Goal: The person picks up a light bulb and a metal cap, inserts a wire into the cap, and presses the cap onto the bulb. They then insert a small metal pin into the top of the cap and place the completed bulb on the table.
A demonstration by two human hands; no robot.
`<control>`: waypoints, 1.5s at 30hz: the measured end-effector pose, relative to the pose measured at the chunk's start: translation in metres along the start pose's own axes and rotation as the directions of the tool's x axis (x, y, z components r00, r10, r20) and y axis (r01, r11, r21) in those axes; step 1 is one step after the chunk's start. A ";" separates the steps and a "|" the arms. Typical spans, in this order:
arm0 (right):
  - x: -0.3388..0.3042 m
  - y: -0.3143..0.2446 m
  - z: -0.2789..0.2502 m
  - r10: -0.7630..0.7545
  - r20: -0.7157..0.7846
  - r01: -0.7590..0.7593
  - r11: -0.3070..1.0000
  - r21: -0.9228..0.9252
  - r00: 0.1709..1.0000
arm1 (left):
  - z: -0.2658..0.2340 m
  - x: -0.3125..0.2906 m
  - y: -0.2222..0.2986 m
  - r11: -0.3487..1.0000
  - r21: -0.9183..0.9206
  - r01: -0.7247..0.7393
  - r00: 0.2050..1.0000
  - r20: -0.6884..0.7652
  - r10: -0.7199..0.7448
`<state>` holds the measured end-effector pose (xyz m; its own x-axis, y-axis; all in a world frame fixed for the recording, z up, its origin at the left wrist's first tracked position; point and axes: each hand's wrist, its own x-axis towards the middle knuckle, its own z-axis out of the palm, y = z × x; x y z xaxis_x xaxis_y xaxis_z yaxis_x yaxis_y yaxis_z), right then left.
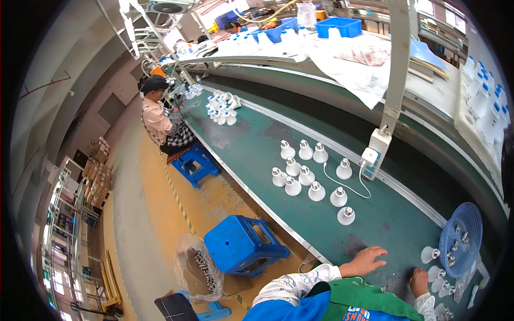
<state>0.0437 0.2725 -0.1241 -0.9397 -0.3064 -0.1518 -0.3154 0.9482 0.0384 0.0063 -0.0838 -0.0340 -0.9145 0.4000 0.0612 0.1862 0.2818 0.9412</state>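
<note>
My left hand [367, 260] hovers low over or rests on the green bench [316, 235], fingers stretched out and apart, holding nothing visible. Closer to the bench's right end, my right hand [419, 282] is curled closed; whatever it may hold is hidden. White cone-shaped lamp housings stand beside it, the nearest being one housing [435, 274]. Another housing [429, 254] lies tilted against a blue mesh basket [473, 219] with several small metal screw caps in it. Ahead of my left hand, several white bulb housings with silver screw caps stand upright, such as the closest bulb housing [346, 215].
A charger [369, 156] with a white cable is plugged into a power strip on the post [396, 69]. Farther along the bench a seated person [160, 120] works near clustered white parts [222, 109]. Blue stools [235, 243] and a bagged box of metal parts [201, 270] stand left.
</note>
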 end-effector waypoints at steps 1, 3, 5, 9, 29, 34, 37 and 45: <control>0.000 0.000 -0.001 -0.006 -0.008 0.006 1.000 0.023 1.000 | 0.001 0.002 -0.001 1.000 -0.001 -0.002 1.000 0.019 0.002; -0.003 0.001 0.001 0.018 -0.005 -0.018 0.999 0.045 1.000 | 0.005 0.005 -0.001 1.000 -0.010 -0.015 0.999 0.039 0.015; -0.004 0.001 -0.001 0.045 -0.110 -0.035 0.995 0.098 0.993 | 0.008 0.007 -0.003 0.999 -0.016 -0.030 0.996 0.087 0.031; 0.013 -0.058 -0.078 0.416 -0.054 -0.244 0.629 0.739 0.908 | 0.032 0.018 -0.014 0.959 -0.262 0.112 0.983 0.172 -0.067; 0.039 -0.148 -0.183 0.057 -0.114 0.055 0.617 0.785 0.992 | 0.027 0.030 -0.009 0.517 -0.606 0.605 0.796 0.442 -0.414; 0.058 -0.166 -0.200 -0.240 -0.255 0.348 0.707 0.616 0.937 | 0.010 0.020 -0.016 0.734 -0.518 0.439 0.899 0.259 -0.354; 0.063 -0.177 -0.210 -0.302 -0.294 0.420 0.704 0.572 0.907 | -0.017 -0.001 -0.003 0.708 -0.614 0.347 0.937 0.206 -0.281; 0.072 -0.224 -0.228 -0.426 -0.287 0.514 0.692 0.507 0.858 | -0.052 -0.028 -0.003 0.717 -0.621 0.316 0.943 0.122 -0.310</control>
<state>0.0165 0.0192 0.0818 -0.7097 -0.6911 0.1370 -0.6340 0.5417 -0.5519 0.0132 -0.1412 -0.0212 -0.8763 0.3957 -0.2747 -0.3785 -0.2129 0.9008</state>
